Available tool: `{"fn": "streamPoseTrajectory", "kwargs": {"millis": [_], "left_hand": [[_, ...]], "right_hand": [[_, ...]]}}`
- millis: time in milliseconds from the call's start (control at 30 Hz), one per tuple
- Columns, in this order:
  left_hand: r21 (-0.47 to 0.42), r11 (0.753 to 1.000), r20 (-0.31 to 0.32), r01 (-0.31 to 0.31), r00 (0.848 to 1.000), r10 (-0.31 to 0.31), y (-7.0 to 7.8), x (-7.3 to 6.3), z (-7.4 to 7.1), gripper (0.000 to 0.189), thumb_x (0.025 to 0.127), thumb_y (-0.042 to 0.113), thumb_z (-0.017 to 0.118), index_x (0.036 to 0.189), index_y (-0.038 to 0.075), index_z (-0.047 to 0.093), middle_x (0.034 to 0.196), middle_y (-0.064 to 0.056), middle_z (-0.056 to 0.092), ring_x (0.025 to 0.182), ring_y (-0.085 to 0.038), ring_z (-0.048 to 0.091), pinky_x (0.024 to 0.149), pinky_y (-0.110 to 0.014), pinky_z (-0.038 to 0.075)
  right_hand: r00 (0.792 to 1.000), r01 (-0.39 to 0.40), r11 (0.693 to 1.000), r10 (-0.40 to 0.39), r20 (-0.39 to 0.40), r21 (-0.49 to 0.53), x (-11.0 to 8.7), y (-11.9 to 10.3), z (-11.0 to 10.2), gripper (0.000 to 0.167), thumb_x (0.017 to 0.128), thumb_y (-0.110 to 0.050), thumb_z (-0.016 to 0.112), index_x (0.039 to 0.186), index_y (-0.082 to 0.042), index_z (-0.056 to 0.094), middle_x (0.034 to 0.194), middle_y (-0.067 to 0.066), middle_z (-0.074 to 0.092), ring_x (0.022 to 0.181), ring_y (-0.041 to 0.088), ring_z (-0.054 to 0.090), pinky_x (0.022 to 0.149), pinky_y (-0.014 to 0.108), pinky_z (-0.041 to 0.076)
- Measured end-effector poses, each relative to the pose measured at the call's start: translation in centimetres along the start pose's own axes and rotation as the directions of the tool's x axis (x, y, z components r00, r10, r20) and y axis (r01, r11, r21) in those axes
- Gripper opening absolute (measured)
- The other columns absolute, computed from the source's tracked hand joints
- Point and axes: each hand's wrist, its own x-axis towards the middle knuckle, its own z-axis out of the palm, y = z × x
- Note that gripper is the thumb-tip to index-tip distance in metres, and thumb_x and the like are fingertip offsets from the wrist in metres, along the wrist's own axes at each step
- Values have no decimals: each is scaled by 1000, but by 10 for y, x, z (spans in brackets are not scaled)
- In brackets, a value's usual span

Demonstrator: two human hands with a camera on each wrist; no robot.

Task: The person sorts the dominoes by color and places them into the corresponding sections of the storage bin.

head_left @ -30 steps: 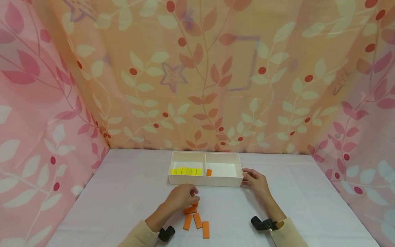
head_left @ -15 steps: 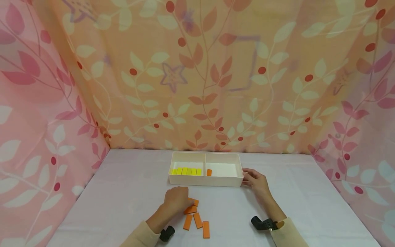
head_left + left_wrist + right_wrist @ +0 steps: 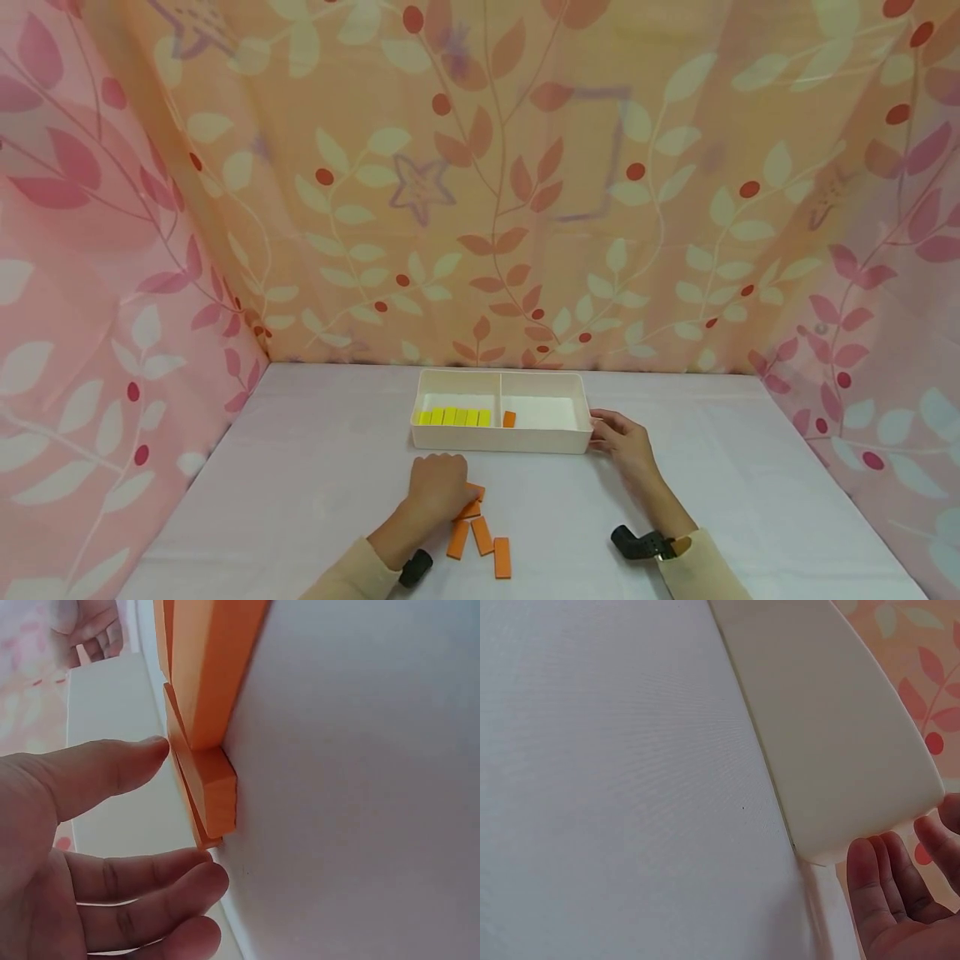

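Note:
Several orange rectangular blocks [image 3: 502,557] lie in a loose pile before the white two-compartment box [image 3: 491,438]. My left hand [image 3: 437,485] is low over the far part of the pile. In the left wrist view, its thumb [image 3: 142,761] and index finger [image 3: 165,871] stand apart, fingertips right at the edges of the orange blocks [image 3: 214,791], with no firm grip showing. My right hand [image 3: 626,446] rests at the box's right end; in the right wrist view its fingers [image 3: 866,881] touch the outside of the end wall [image 3: 855,750].
A row of yellow blocks [image 3: 455,417] stands in the box's left compartment. One orange block [image 3: 509,419] stands in the right compartment against the divider [image 3: 500,400]. A patterned curtain [image 3: 480,250] closes off the back of the white table [image 3: 315,467].
My left hand has turned over and come down on the far blocks of the pile, its back now facing up. My right hand and the box stay put.

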Motion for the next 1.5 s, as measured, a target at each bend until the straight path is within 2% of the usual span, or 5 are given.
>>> {"fn": "streamPoseTrajectory", "kwargs": {"millis": [267, 567, 800, 967, 1500], "left_hand": [[6, 1000, -27, -24, 999, 24, 6, 4, 3, 38, 81, 39, 73, 63, 11, 55, 56, 0, 43, 60, -20, 45, 67, -35, 41], [-14, 999, 17, -30, 999, 30, 8, 5, 6, 38, 79, 43, 75, 69, 9, 60, 59, 0, 47, 65, -20, 45, 72, -38, 42], [27, 997, -60, -66, 996, 68, 8, 3, 10, 37, 78, 39, 77, 69, 10, 57, 61, 0, 44, 65, -19, 42, 67, -33, 36], [38, 996, -91, -76, 993, 79, 7, 2, 11, 39, 76, 42, 79, 68, 10, 58, 62, 0, 44, 68, -18, 42, 67, -33, 36], [17, 998, -33, -66, 997, 67, 10, 1, 10, 34, 76, 38, 79, 74, 8, 63, 65, -1, 45, 71, -20, 42, 69, -35, 36]], "right_hand": [[1000, 0, 1000, 0, -6, 27, 0, -5, -2, 43, 96, -13, 61, 131, 10, 52, 101, 9, 69, 78, 10, 68, 73, 27, 58], [1000, -3, 999, 3, -7, 39, -1, -3, 0, 45, 95, -15, 63, 130, 10, 53, 99, 6, 70, 77, 12, 68, 73, 27, 58], [999, -14, 999, 13, -44, -37, -2, 1, 3, 42, 95, -20, 64, 129, 3, 58, 106, 15, 69, 78, 10, 67, 71, 25, 57], [998, 9, 999, -12, -64, -34, -2, 1, 6, 39, 94, -18, 65, 127, 2, 60, 103, 15, 70, 77, 10, 67, 70, 25, 57], [995, 58, 996, -63, -76, -65, -3, 1, 5, 35, 94, -12, 63, 126, 3, 61, 104, 21, 67, 74, 12, 66, 67, 28, 58]]}}
